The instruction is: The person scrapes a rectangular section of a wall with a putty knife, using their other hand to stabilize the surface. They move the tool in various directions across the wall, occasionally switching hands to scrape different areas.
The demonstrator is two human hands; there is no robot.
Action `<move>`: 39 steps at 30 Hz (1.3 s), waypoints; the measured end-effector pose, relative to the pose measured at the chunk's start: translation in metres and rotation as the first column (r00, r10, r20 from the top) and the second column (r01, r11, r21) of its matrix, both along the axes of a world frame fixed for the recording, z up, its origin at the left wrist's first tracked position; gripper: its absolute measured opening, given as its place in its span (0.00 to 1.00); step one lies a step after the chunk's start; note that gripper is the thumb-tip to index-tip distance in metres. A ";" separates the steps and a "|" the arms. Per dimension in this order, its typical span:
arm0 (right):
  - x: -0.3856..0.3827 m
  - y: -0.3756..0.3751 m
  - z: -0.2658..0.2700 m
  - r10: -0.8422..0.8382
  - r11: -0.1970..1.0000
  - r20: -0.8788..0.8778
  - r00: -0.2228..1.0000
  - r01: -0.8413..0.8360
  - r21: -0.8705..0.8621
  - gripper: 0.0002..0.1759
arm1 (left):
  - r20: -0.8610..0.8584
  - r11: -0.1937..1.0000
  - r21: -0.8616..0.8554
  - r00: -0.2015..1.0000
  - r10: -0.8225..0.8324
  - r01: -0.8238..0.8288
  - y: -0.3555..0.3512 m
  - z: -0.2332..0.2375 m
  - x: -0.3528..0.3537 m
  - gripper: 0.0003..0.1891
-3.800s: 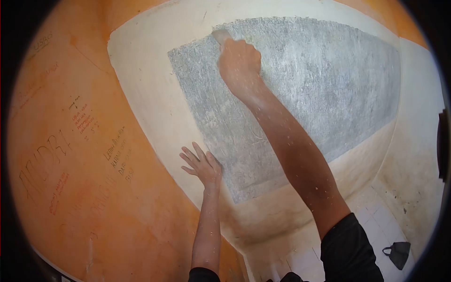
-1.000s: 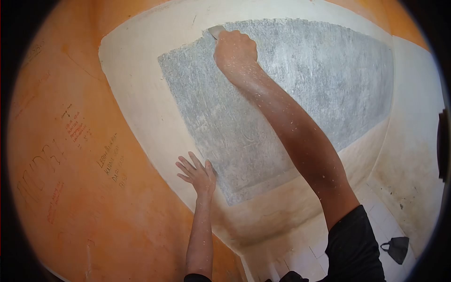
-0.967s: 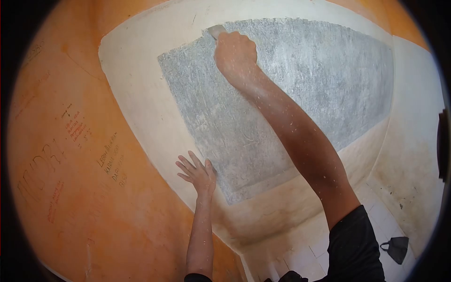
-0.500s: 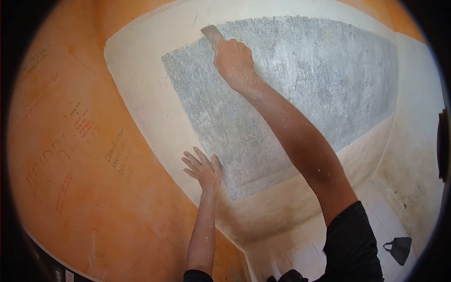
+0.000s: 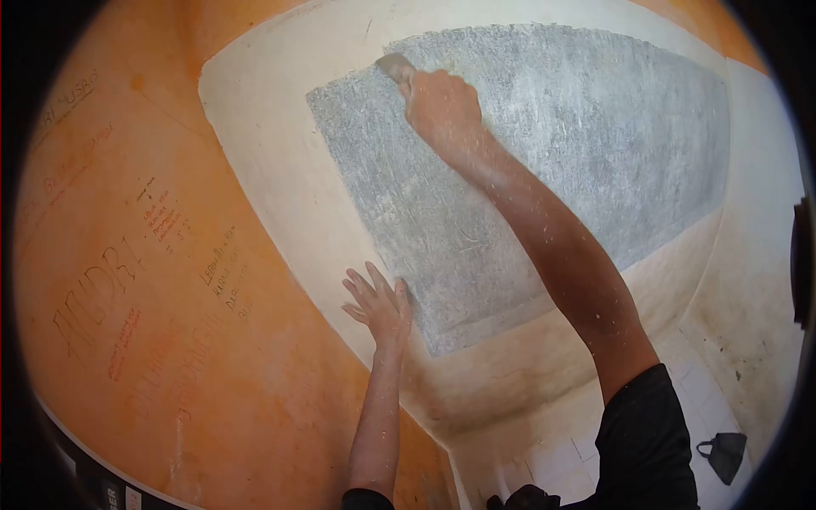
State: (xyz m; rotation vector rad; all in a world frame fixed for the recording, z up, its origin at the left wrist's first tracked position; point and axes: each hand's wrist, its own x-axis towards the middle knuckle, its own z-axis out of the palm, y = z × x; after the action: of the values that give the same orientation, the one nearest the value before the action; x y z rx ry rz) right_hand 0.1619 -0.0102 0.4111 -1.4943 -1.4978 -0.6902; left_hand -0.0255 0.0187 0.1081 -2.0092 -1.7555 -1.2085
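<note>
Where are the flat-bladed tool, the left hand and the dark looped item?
Flat-bladed tool [image 5: 393, 65], head view: on its blade.
Left hand [image 5: 385, 315], head view: on the back of the hand.
Dark looped item [image 5: 727, 457], head view: middle of its body.

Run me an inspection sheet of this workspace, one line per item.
Surface: cream-painted wall bearing a rough grey patch.
Job's things: flat-bladed scraper at the patch's upper-left edge; handle mostly hidden.
Clutter: dark looped item on the pale tiled floor.
Grippers: bare hands; right hand grips the scraper, left hand is spread by the patch's lower-left edge.
Cables: nothing seen.
Surroundings: orange wall with black and red handwriting; pale specks on both forearms.
</note>
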 end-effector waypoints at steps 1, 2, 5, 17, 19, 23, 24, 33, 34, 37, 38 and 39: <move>0.002 0.003 -0.002 -0.006 1.000 0.002 1.000 0.006 -0.001 0.18 | 0.030 1.000 0.000 1.000 -0.002 0.002 0.000 -0.001 0.004 0.40; 0.004 0.006 -0.002 0.042 0.996 0.012 0.999 -0.043 0.083 0.18 | 0.034 1.000 0.003 0.999 -0.006 0.006 0.001 -0.003 0.006 0.40; 0.001 0.010 0.020 0.088 0.980 0.005 0.996 -0.087 0.178 0.18 | 0.047 0.998 0.059 0.999 0.004 -0.007 0.004 -0.003 0.007 0.40; -0.006 0.002 -0.105 0.499 0.861 -0.238 0.833 -0.507 0.030 0.24 | 0.673 0.644 0.110 0.420 -0.609 0.757 -0.065 0.124 0.062 0.40; 0.001 0.008 -0.118 0.624 0.774 -0.268 0.734 -0.628 0.080 0.25 | 0.563 0.594 0.227 0.394 -0.726 0.771 -0.057 0.132 0.082 0.39; 0.024 0.004 -0.123 0.690 0.664 -0.373 0.620 -0.748 -0.015 0.25 | 0.272 0.736 0.289 0.685 -0.676 0.612 -0.027 0.117 0.105 0.37; 0.033 0.000 -0.124 0.701 0.643 -0.358 0.617 -0.764 -0.058 0.24 | 0.283 0.811 0.342 0.771 -0.570 0.474 -0.028 0.118 0.111 0.34; 0.217 0.026 -0.389 0.265 0.912 -0.497 0.826 -0.048 0.407 0.28 | 0.289 0.940 0.339 0.945 -0.154 0.050 -0.059 0.226 0.145 0.20; 0.229 0.020 -0.416 0.198 0.954 -0.554 0.809 -0.030 0.297 0.32 | 0.208 0.931 0.363 0.973 -0.104 0.022 -0.056 0.242 0.153 0.20; 0.263 0.026 -0.469 0.149 0.984 -0.565 0.811 -0.068 0.162 0.40 | 0.139 0.909 0.414 0.990 -0.004 -0.055 -0.050 0.277 0.173 0.19; 0.275 0.036 -0.478 0.156 0.986 -0.534 0.831 -0.096 0.139 0.42 | 0.147 0.896 0.437 0.989 0.017 -0.080 -0.051 0.284 0.179 0.19; 0.286 0.045 -0.485 0.179 0.982 -0.530 0.829 -0.122 0.141 0.42 | 0.151 0.893 0.438 0.988 0.042 -0.105 -0.056 0.285 0.184 0.19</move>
State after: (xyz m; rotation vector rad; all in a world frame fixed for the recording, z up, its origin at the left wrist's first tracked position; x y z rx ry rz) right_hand 0.4484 0.0349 -0.0742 -1.3285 -1.1042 -0.2091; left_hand 0.1580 -0.0372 0.3927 -1.6116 -1.4215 -1.5853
